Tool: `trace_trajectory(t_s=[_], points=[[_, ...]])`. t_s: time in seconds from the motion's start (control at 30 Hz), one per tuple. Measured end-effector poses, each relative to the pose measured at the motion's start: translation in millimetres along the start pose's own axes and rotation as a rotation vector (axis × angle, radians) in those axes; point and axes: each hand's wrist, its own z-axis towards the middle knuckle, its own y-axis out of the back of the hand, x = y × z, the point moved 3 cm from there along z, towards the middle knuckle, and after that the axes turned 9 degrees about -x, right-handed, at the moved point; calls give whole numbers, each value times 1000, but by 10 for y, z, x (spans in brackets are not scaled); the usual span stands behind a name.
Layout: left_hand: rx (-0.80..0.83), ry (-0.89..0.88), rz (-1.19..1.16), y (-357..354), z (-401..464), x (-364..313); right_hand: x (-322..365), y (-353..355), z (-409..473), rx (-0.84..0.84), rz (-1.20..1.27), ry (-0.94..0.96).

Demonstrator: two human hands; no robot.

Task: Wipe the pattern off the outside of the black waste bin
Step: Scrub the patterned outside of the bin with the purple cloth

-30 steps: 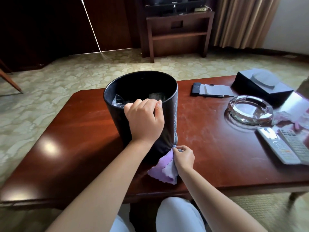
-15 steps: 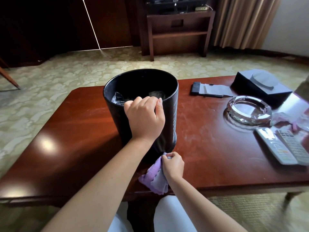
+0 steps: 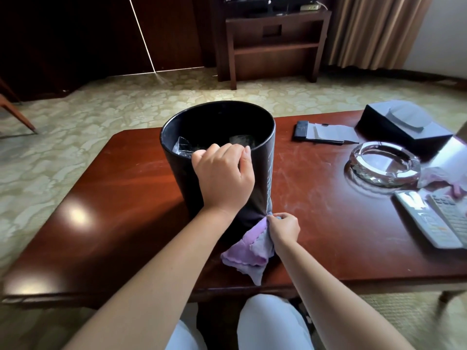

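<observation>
On the middle of the reddish worktop (image 3: 126, 198) stands the black waste bin (image 3: 182, 178), upright, its open mouth toward me and crumpled clear plastic showing inside. My left hand (image 3: 223, 176) is clamped over the near rim, fingers curled into the opening and the palm against the outer wall. Low on the bin's near right side, my right hand (image 3: 284, 228) pinches a bunched purple cloth (image 3: 246, 248), with the fingertips pressed to the bin's foot; the loose part of the cloth trails toward me over the worktop. Faint pale lines run down the bin's right wall above that hand. Right of the bin, well apart, I see a glass ashtray (image 3: 382, 164), and nearer the right edge two remote controls (image 3: 434, 223) lying side by side. Farther back sit a dark tissue box (image 3: 401, 125) and a flat black item with a pale sheet (image 3: 326, 133) beside it.
</observation>
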Motion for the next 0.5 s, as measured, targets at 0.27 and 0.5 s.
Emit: trace_trajectory(t_s=[0.27,0.5], points=[[-21,1,6,-17,0,-15,-19,10,-5,23,-6,5],[-15,10,1,-15,3,-14,-175,-44,-397,48,-77,7]])
